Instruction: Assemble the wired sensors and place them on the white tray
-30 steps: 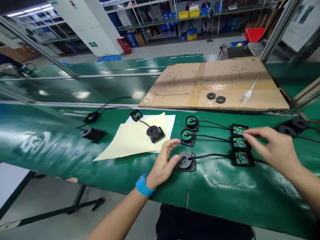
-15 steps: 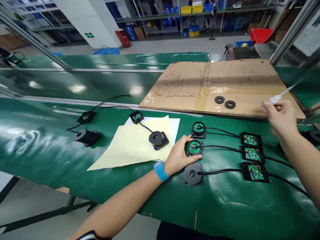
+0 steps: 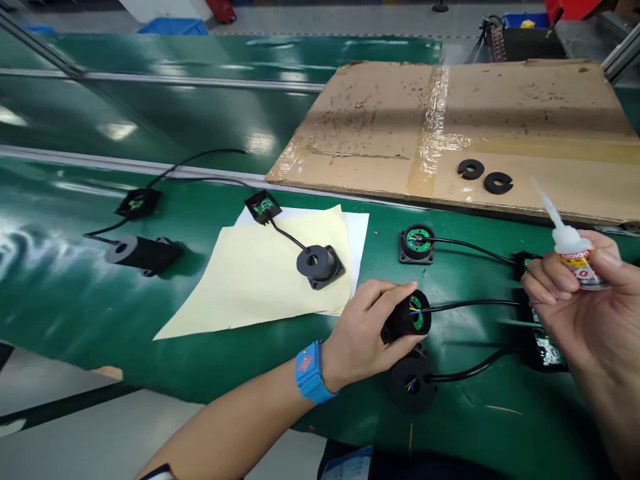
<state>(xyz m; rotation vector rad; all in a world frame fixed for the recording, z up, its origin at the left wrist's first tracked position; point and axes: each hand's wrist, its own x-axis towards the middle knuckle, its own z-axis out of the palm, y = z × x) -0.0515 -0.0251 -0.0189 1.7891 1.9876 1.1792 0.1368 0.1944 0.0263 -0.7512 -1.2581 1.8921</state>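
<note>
My left hand (image 3: 367, 327), with a blue wrist strap (image 3: 314, 373), is closed around a black cylindrical housing (image 3: 400, 320). The housing is tilted so that its open end, with a green round circuit board and coloured wires, faces right. In my right hand (image 3: 595, 320) is a small glue bottle (image 3: 575, 257) with a long translucent nozzle pointing up and left. A similar open housing (image 3: 419, 245) stands beyond the left hand. Nearer to me is another housing (image 3: 413, 387), whose end is capped. Black cables run right from all three to circuit boxes (image 3: 550, 350), partly hidden by my right hand.
Two black split rings (image 3: 471, 169) lie on a cardboard sheet (image 3: 370, 127) at the back. Left of my hand, a housing (image 3: 320, 265) stands on yellow paper (image 3: 240, 280). Farther left another housing (image 3: 143, 255) lies on its side on the green table (image 3: 210, 373).
My left hand has tilted the middle housing, which stood upright before. My right hand has come down and nearer, turning the glue bottle upright. The view has tipped downward.
</note>
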